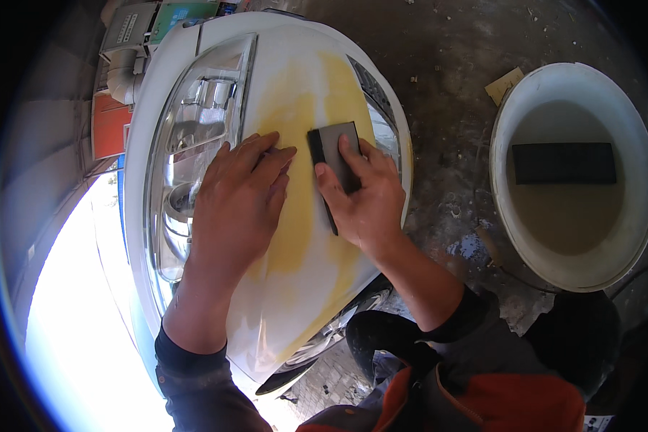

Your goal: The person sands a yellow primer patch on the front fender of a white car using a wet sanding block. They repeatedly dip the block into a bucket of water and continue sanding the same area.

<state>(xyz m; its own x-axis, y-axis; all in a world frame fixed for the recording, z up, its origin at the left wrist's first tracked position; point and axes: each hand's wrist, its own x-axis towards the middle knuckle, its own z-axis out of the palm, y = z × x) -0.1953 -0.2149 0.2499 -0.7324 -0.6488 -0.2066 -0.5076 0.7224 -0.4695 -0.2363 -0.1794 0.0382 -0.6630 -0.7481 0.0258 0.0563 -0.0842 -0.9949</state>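
A white car's front bumper (pixel 270 313) fills the middle, with patches of yellow filler (pixel 294 237) on it. My right hand (pixel 364 194) grips a grey and black sanding block (pixel 332 143), which lies against the yellow and white surface. To its left, my left hand (pixel 237 200) is over the bumper beside the headlight (pixel 194 129), fingers slightly bent and apart, holding nothing; whether its fingertips touch the surface I cannot tell.
On the dark wet floor at the right stands a white bucket (pixel 499 216) of murky water, a black rectangular block (pixel 564 163) in it. A piece of cardboard (pixel 503 86) lies by its rim. The wheel (pixel 324 340) shows below the bumper. Metal boxes (pixel 129 29) stand at upper left.
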